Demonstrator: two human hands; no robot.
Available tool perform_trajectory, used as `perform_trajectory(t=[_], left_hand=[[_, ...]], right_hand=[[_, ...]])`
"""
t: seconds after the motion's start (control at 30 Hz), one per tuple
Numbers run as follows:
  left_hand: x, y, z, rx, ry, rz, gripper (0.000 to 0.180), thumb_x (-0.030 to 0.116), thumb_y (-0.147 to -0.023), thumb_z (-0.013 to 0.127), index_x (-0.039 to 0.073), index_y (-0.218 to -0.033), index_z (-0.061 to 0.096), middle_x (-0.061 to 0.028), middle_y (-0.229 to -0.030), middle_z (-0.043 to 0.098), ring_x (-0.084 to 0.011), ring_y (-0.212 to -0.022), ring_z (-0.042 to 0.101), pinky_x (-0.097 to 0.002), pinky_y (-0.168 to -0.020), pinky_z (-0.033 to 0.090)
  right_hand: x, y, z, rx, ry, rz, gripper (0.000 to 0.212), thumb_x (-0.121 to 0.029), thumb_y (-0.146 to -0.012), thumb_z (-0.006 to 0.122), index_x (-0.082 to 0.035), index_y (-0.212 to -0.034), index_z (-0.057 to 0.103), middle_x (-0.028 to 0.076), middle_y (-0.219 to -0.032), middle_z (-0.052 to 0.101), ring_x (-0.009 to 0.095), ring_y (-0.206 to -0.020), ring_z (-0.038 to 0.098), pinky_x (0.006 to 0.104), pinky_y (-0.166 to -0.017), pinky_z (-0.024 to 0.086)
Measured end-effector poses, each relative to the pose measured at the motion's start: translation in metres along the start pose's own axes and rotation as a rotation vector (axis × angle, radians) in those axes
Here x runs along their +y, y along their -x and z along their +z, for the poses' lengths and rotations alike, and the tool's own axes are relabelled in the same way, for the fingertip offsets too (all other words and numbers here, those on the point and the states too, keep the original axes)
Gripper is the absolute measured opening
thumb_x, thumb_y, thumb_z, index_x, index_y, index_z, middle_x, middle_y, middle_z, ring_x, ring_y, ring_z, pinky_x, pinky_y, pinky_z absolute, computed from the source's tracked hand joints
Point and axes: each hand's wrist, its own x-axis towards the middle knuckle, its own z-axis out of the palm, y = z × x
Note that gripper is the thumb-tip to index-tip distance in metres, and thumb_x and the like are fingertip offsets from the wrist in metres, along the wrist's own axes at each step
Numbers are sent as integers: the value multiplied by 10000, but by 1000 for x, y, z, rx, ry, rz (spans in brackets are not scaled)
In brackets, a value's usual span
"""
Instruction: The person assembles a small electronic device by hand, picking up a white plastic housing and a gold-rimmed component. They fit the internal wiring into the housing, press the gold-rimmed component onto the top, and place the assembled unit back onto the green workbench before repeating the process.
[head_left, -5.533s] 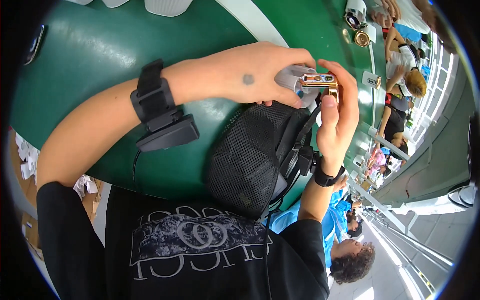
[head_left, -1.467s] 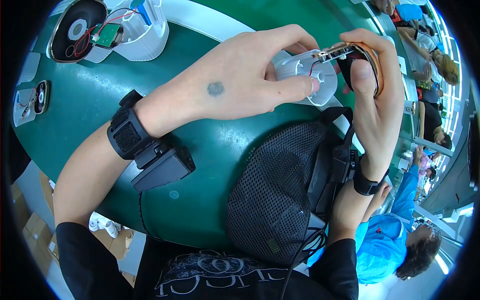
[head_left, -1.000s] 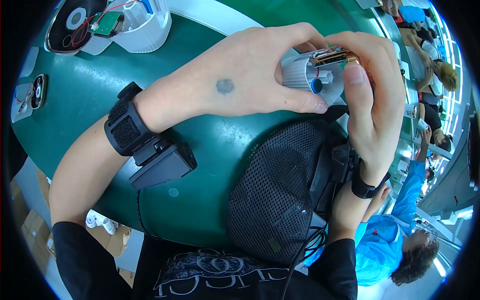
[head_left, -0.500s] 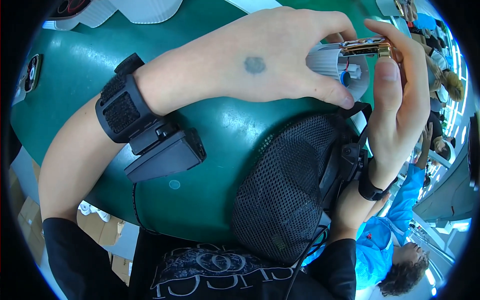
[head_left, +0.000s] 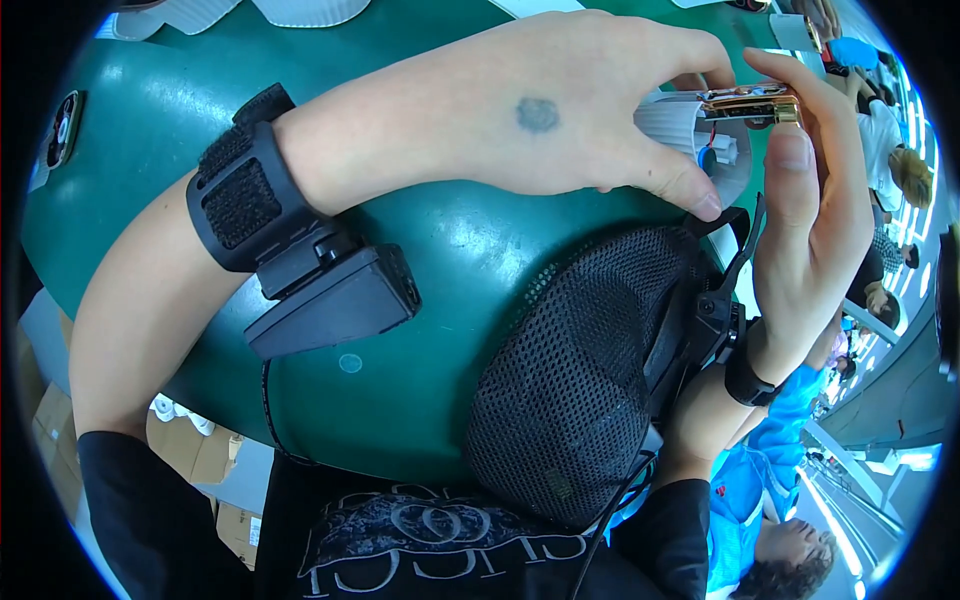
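Note:
At the upper right my left hand (head_left: 560, 110) is wrapped round a white ribbed plastic housing (head_left: 670, 117), thumb on its near side and fingers on the far side. Inside the housing's open end show a small round blue part and wires. My right hand (head_left: 812, 195) pinches a thin, gold-edged part (head_left: 752, 104) with dark innards between thumb and fingers, right at the housing's opening. Whether the two pieces are joined is unclear. A strap with a black box (head_left: 335, 300) sits on my left wrist, and a black strap (head_left: 748, 378) circles the right one.
A black mesh, rounded thing (head_left: 565, 370) stands in front of me beside my right forearm. White ribbed housings (head_left: 310, 8) lie at the far edge of the green table (head_left: 430, 400). Another gold-rimmed part (head_left: 63, 130) is at the left. A person in blue (head_left: 740, 510) is at the right.
Both hands, with the housing and the gold-edged part, have shifted slightly to the right in view. The grips look the same.

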Motion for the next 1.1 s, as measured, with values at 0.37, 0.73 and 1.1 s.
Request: perform_trajectory(t=[0.37,0.73,1.1], left_hand=[[-32,0,27,347,-281,266,623,482,-810,789,-4,-1178,664,-198,-1042,720,-341,-941,707,-392,-825,547],[-36,-1,27,296,-347,224,635,475,-815,793,-61,-1137,680,-225,-891,716,-343,-814,711,-390,-731,549],[-14,1,-11,10,-175,114,399,223,-913,700,-47,-1115,488,-235,-735,574,-357,-663,575,-442,-623,460]], right_hand=[[-11,0,3,14,94,123,517,-480,-1096,420,-83,-1333,650,114,-1233,661,204,-1034,646,315,-909,505],[-8,2,-1,-11,74,201,604,-558,-1082,381,-79,-1328,655,121,-1194,662,194,-986,640,302,-848,517],[-7,-3,8,31,143,156,548,-490,-1097,384,-73,-1352,632,131,-1188,667,201,-995,635,310,-879,517]])
